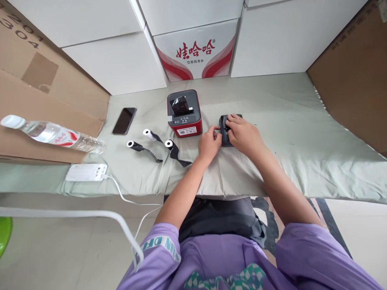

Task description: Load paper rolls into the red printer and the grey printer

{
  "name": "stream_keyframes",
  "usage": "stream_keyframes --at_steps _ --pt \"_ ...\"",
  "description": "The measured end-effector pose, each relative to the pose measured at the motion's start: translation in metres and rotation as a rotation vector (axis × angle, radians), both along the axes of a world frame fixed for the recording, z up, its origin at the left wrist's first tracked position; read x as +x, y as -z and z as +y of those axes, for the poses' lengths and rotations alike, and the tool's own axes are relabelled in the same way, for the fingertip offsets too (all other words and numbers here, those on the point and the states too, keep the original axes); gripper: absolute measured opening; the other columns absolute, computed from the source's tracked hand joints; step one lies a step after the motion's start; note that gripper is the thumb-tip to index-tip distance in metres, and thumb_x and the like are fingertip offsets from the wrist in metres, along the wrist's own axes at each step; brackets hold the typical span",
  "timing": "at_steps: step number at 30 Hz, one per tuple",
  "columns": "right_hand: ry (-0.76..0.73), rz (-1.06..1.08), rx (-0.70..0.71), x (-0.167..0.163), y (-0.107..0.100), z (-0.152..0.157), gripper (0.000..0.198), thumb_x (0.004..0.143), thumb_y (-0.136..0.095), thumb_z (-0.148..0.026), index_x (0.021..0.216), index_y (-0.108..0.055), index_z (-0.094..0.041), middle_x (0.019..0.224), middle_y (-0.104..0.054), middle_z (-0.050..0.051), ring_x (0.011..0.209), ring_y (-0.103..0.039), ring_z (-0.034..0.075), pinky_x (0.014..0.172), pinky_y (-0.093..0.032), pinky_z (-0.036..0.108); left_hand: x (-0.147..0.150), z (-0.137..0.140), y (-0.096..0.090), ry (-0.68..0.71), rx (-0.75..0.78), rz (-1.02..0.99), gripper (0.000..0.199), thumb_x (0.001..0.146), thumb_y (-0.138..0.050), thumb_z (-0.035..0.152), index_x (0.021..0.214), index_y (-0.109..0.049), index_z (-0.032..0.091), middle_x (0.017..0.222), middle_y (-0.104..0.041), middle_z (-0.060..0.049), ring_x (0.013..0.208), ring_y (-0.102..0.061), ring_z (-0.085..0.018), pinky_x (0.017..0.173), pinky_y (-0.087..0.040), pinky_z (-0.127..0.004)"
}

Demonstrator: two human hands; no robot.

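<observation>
A small black boxy device (226, 139) lies on the cloth-covered table, partly hidden by my hands. My left hand (209, 141) is closed, its curled fingers and thumb at the device's left edge. From the right, my right hand (244, 132) reaches over the device, fingers bent and gripping its top and far side. Just left of them stands a red and black cube-shaped printer (185, 112) with a dark glossy piece on top. Nearer the left are three small paper rolls with dark tails: one roll (169, 146), another roll (135, 146) and a third roll (150, 135).
A phone (124, 121) lies at the left, with a white power bank (86, 172) and its cable at the front edge. A water bottle (54, 133) is beside a cardboard box (45, 92). White boxes (196, 52) line the back; another cardboard box (353, 76) stands right.
</observation>
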State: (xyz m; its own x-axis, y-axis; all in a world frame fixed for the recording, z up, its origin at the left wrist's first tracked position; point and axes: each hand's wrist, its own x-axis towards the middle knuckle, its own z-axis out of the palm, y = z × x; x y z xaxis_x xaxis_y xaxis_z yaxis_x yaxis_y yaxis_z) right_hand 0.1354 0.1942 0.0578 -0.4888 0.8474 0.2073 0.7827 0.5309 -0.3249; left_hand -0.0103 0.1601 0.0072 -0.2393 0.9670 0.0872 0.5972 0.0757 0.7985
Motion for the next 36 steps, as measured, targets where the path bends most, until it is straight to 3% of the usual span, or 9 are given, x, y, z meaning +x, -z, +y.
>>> stream_keyframes --at_steps 10,17,22,28,32,36 --pt "-0.005 0.009 0.044 -0.003 0.009 -0.001 0.052 0.091 -0.046 -0.010 0.137 -0.069 -0.009 0.151 -0.062 0.018 0.148 -0.051 0.037 0.113 -0.053 0.058 0.000 -0.002 0.005 0.001 -0.023 0.048 0.026 0.096 -0.053 0.021 0.116 -0.070 0.024 0.075 -0.066 0.001 0.074 -0.063 -0.018 0.071 -0.043 -0.026" --pt "-0.011 -0.011 -0.004 0.002 0.004 -0.002 0.054 0.091 -0.043 -0.009 0.140 -0.066 -0.008 0.156 -0.057 0.017 0.151 -0.048 0.033 0.116 -0.052 0.053 -0.002 -0.004 0.007 0.025 0.012 0.025 0.024 0.094 -0.054 0.018 0.111 -0.071 0.021 0.072 -0.063 0.002 0.072 -0.060 -0.017 0.071 -0.042 -0.026" --pt "0.011 0.123 0.036 0.001 0.016 -0.007 0.053 0.092 -0.039 -0.012 0.136 -0.069 -0.012 0.154 -0.059 0.015 0.149 -0.051 0.031 0.118 -0.048 0.052 -0.002 -0.003 0.006 0.025 0.031 0.013 0.022 0.094 -0.055 0.019 0.109 -0.071 0.022 0.072 -0.064 0.002 0.072 -0.060 -0.017 0.071 -0.041 -0.026" --pt "0.132 0.391 0.228 0.000 0.012 -0.017 0.043 0.092 -0.038 -0.016 0.114 -0.075 -0.021 0.124 -0.074 0.015 0.123 -0.065 0.033 0.110 -0.047 0.055 -0.003 -0.001 0.007 0.016 0.039 0.009 0.023 0.093 -0.053 0.019 0.108 -0.071 0.023 0.070 -0.061 0.003 0.072 -0.058 -0.016 0.069 -0.038 -0.026" --pt "0.344 0.591 0.285 0.013 -0.003 0.001 0.037 0.092 -0.036 -0.015 0.098 -0.072 -0.021 0.103 -0.072 0.014 0.107 -0.067 0.030 0.098 -0.050 0.049 -0.003 0.000 0.007 0.010 0.029 0.019 0.030 0.094 -0.052 0.019 0.116 -0.072 0.023 0.072 -0.063 0.002 0.073 -0.059 -0.017 0.068 -0.038 -0.026" --pt "0.376 0.810 0.253 0.021 -0.007 0.022 0.029 0.090 -0.039 -0.016 0.083 -0.066 -0.023 0.086 -0.069 0.007 0.088 -0.068 0.023 0.084 -0.051 0.039 -0.002 0.000 0.005 0.015 0.016 0.024 0.036 0.096 -0.051 0.020 0.124 -0.074 0.023 0.076 -0.068 0.000 0.077 -0.062 -0.018 0.070 -0.040 -0.026"
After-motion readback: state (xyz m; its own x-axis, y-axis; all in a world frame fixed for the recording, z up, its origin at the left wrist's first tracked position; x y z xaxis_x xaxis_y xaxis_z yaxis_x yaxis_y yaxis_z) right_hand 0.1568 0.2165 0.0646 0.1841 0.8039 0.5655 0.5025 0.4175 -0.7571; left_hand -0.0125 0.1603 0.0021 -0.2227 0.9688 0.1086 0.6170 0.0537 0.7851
